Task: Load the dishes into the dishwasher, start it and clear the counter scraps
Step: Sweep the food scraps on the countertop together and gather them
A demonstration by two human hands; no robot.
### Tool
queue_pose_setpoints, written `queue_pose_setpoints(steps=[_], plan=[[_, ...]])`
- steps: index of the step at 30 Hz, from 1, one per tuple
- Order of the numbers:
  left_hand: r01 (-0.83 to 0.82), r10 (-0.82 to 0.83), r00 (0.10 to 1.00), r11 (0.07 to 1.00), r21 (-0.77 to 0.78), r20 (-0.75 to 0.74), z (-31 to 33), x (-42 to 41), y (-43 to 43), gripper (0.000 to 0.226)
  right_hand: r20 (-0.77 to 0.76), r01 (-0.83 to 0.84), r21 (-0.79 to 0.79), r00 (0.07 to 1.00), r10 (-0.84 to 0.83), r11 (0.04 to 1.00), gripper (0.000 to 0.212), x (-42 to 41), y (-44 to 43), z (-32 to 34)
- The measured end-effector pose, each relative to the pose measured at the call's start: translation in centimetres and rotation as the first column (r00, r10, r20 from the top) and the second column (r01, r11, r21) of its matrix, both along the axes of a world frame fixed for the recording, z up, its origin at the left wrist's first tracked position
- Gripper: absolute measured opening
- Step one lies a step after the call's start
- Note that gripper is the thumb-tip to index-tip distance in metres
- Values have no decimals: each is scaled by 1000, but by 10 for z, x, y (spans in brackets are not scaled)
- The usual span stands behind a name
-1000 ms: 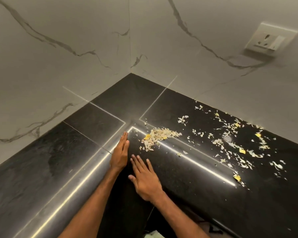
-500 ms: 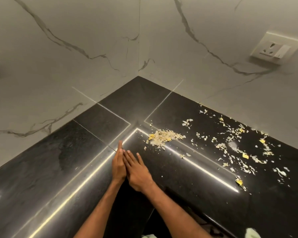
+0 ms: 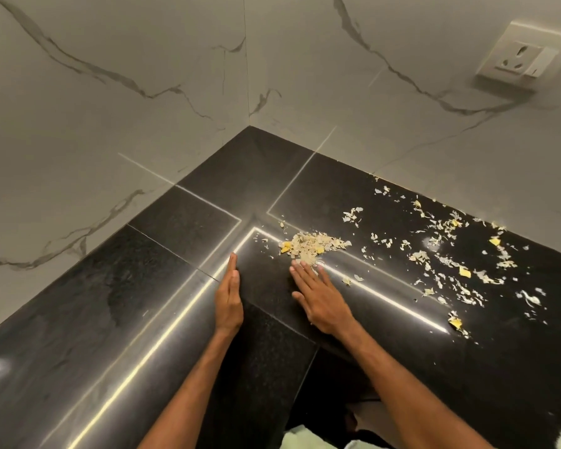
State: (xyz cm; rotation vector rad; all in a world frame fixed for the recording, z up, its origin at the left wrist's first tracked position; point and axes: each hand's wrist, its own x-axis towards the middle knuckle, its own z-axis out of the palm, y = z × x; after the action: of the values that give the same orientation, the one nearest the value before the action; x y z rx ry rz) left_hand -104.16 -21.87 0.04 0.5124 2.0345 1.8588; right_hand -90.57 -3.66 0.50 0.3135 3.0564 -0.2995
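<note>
A small heap of pale and yellow scraps [image 3: 311,246] lies on the black stone counter [image 3: 162,286] near its inner corner. More scraps [image 3: 447,264] are strewn loosely to the right, up to the wall. My left hand [image 3: 229,299] stands on its edge on the counter, fingers straight, left of the heap. My right hand [image 3: 318,293] lies flat with straight fingers, its fingertips touching the near edge of the heap. Neither hand holds anything.
Marble walls meet in a corner behind the counter. A white wall socket [image 3: 520,58] sits at the upper right. The counter's front edge makes an inside corner right below my wrists. Bright light strips reflect on the stone.
My right hand was pressed against my left hand half a second ago; it has since moved right and forward to the heap. My left hand has stayed in place.
</note>
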Motion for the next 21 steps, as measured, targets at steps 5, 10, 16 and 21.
queue_pose_setpoints(steps=[5,10,16,21], plan=[[9,-10,1000,999,41,29,22,0,14,60,9,-13,-74,1000,14,997,61,6,-21,-15],[-98,100,994,994,51,-53,29,-26,-18,59,-13,30,-45,999,-30,999,65,-36,-33,-3],[-328,331,941,943,52,-68,17,-66,-86,52,-89,-381,-166,924,371,910,65,-117,-189,-14],[-437,438,897,899,41,-54,3,-90,-147,44,-30,-306,-164,952,305,938,63,-162,-220,-26]])
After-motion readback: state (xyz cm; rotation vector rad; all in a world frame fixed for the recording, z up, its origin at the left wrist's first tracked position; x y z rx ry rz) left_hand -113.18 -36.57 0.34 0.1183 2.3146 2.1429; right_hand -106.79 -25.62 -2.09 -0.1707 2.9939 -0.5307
